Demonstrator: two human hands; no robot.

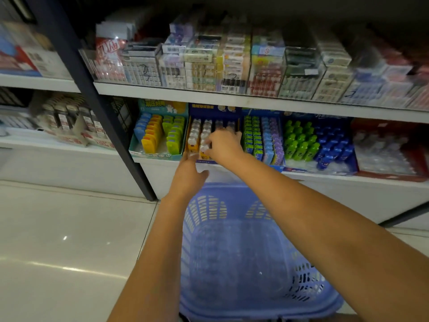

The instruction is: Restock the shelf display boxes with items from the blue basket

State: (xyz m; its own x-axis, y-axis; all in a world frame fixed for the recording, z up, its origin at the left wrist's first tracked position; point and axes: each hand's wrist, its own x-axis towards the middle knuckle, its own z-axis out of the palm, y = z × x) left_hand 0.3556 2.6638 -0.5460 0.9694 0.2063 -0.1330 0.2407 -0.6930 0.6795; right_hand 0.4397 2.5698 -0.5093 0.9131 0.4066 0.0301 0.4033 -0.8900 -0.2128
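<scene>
Display box: the dark-blue display box (214, 133) on the lower shelf (325, 176) shows two left columns of white-capped items (197, 135) filled; its right columns look part empty.
Right hand (224, 145): over the box, fingers curled around the front item of the second column.
Left hand (189, 173): at the box's front edge, fingers hidden; grip cannot be told.
Blue basket (234, 252): on the floor below, seemingly empty.
Progress: judged nearly finished, final items being seated.
Neighbours: teal box (160, 133) left, green bottles (299, 142) right.
</scene>
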